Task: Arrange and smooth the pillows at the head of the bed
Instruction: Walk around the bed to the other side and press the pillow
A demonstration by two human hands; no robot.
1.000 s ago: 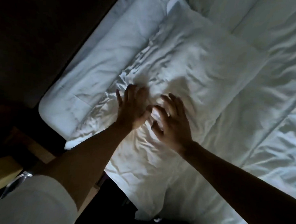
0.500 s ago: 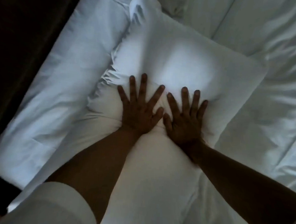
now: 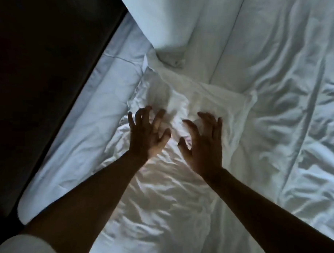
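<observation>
A white, wrinkled pillow (image 3: 179, 193) lies lengthwise under my arms in the middle of the view. My left hand (image 3: 147, 133) hovers over its far half with fingers spread and curled, holding nothing. Beside it, my right hand (image 3: 203, 144) is raised the same way, fingers apart and bent. A second white pillow (image 3: 166, 18) lies further up, its near corner meeting the first pillow's far end. A third pillow or bolster (image 3: 83, 127) lies along the left under the first.
A dark headboard or wall (image 3: 41, 74) fills the left side. A crumpled white duvet (image 3: 295, 112) covers the bed on the right. The room is dim.
Both hands were pressed flat on the pillow half a second ago; now they are lifted off with fingers curled. The pillow cover looks wrinkled again, and the view has shifted.
</observation>
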